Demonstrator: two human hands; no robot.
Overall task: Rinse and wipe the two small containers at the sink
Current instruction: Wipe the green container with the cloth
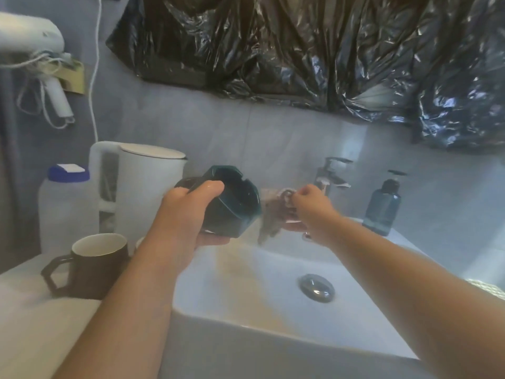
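Container, dark teal w/ angular sides and a notched rim, is up in the air over the far left corner of the sink, tipped so its opening faces right and toward the camera. Left hand grips it: thumb curled over the top rim, other fingers wrapped under the base. A dark rounded shape shows just behind the thumb; can't tell what it is.

Right hand is just right of the container, near the tap, fingers bunched and pinching a crumpled grey-brown cloth. Cloth hangs down between the two hands, close to the container's right edge; touching or not, can't tell, it's blurred. Whether the hand has anything else under the cloth is unclear.

Sink is white and rectangular, w/ a metal drain plug right of centre. Blue soap bottle w/ pump stands on the far right rim. On the counter at left: dark mug w/ angular handle nearest, then a white kettle and a clear jug w/ blue cap behind it. White hair dryer hangs on the wall top left, cord looped below. Black plastic sheeting covers the wall above the tap
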